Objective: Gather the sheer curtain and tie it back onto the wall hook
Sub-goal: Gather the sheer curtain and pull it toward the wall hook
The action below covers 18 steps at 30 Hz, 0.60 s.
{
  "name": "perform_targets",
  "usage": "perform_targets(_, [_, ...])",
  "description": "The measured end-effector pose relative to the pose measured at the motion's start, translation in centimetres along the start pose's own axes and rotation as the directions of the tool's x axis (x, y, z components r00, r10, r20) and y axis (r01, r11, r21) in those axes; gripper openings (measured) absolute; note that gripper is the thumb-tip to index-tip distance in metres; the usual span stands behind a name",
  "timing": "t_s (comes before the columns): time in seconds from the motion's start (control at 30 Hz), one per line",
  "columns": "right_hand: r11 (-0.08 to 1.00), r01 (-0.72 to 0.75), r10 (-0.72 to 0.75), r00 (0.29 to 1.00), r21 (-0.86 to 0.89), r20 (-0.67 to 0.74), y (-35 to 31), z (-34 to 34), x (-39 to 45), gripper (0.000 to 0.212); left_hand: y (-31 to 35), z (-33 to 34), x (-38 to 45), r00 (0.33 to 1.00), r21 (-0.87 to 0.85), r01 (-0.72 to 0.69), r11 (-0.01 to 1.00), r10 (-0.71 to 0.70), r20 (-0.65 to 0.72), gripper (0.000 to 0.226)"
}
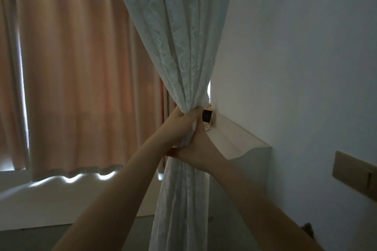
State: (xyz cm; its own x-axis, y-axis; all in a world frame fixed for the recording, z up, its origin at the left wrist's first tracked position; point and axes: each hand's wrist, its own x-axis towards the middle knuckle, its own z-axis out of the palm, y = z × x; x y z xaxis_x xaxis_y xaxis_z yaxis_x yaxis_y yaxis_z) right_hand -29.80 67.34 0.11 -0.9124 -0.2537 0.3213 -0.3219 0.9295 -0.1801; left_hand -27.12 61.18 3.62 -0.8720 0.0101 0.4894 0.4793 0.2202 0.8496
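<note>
The white patterned sheer curtain (179,51) hangs from the top centre and is bunched into a narrow waist near the middle of the view. My left hand (181,122) wraps around that waist from the left, fingers closed over the fabric. Just below it, my right hand (195,149) grips the same bunch from the right. Right behind the bunch, on the wall corner, sits a small gold wall hook (209,117) with a dark part on it, almost touching the fabric. No tieback band is visible.
A closed peach blackout curtain (77,79) covers the window at left, above a pale sill. A white headboard top (240,138) runs along the white wall on the right. A beige switch plate (355,173) is mounted at far right.
</note>
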Motion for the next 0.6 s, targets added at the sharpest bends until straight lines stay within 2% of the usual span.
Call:
perform_targets(0.03, [0.995,-0.096,0.09,0.986,0.037,0.143,0.5,0.3,0.3,0.057,-0.1,0.2,0.3,1.0,0.014,0.022,1.0,-0.022,0.0,0.03])
perform_targets(0.07, [0.971,-0.123,0.126,0.992,0.205,-0.004,-0.1,-0.1,-0.1,0.052,0.1,0.5,0.4,0.999,0.037,0.038,0.999,-0.038,0.011,0.035])
perform_targets(0.1, [0.871,0.046,-0.006,0.997,0.49,-0.082,0.8,0.9,-0.6,0.05,0.2,0.8,0.5,0.999,0.057,0.029,0.998,-0.03,0.018,0.034])
perform_targets(0.13, [0.797,0.184,-0.062,0.972,0.576,-0.225,1.9,2.0,-1.4,0.049,0.4,1.0,0.6,1.0,0.085,-0.008,0.996,0.008,0.0,0.027])
perform_targets(0.17, [0.766,0.154,0.086,0.938,0.624,-0.337,1.5,1.9,-1.3,0.047,0.5,1.1,1.0,0.996,0.101,-0.071,0.992,0.076,-0.043,0.021])
perform_targets(0.2, [0.71,0.183,0.115,0.922,0.68,-0.369,2.3,1.7,-1.1,0.045,0.8,0.9,1.5,0.979,0.101,-0.133,0.986,0.147,-0.139,0.022])
perform_targets(0.23, [0.638,0.223,0.123,0.915,0.737,-0.383,3.4,1.8,-0.9,0.045,1.3,0.6,2.2,0.946,0.07,-0.188,0.98,0.2,-0.257,0.032])
perform_targets(0.3, [0.587,0.243,0.109,0.921,0.772,-0.373,3.0,2.2,-0.3,0.044,2.8,-0.4,3.9,0.867,0.006,-0.29,0.957,0.266,-0.422,0.071])
perform_targets(0.37, [0.551,0.26,0.066,0.933,0.793,-0.353,3.1,2.2,0.0,0.043,4.3,-0.7,5.9,0.838,0.034,-0.34,0.94,0.319,-0.443,0.087])
perform_targets(0.43, [0.572,0.254,0.066,0.933,0.78,-0.353,4.0,2.2,0.4,0.041,5.3,0.3,8.0,0.869,0.061,-0.31,0.949,0.309,-0.387,0.081])
perform_targets(0.5, [0.588,0.212,0.086,0.943,0.781,-0.321,5.5,1.9,0.9,0.037,5.6,1.9,9.5,0.898,0.09,-0.289,0.953,0.302,-0.32,0.063])
perform_targets(0.6, [0.602,0.156,0.101,0.958,0.783,-0.269,8.8,0.7,1.8,0.021,5.7,4.9,11.0,0.902,0.055,-0.33,0.942,0.332,-0.274,0.058])
